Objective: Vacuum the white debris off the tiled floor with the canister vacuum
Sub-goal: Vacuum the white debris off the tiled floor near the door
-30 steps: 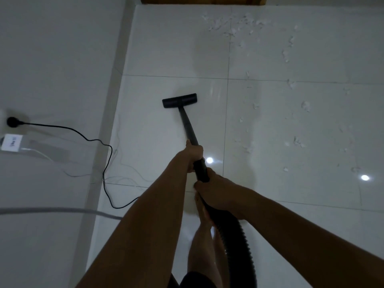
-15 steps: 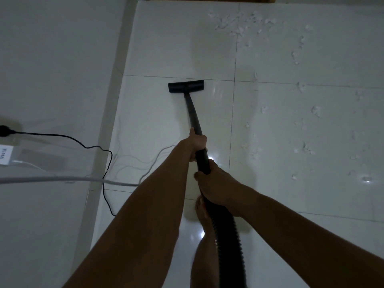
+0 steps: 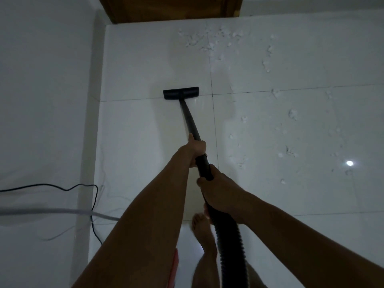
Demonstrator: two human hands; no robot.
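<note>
Floor head [image 3: 180, 93] of the vacuum sits flat on the tiled floor [image 3: 145, 142] across a grout line, apart from the white debris [image 3: 209, 45] scattered ahead and to its right. Left hand [image 3: 196, 148] grips the black wand [image 3: 190, 119]. Right hand [image 3: 220, 190] grips lower, where the ribbed hose [image 3: 230, 246] begins. Black cable [image 3: 91, 204] lies by the left wall.

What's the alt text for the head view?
Two hands grip a black vacuum wand, left hand ahead of right hand, its floor nozzle on white floor tiles. White debris lies scattered right of and beyond the nozzle.
</note>
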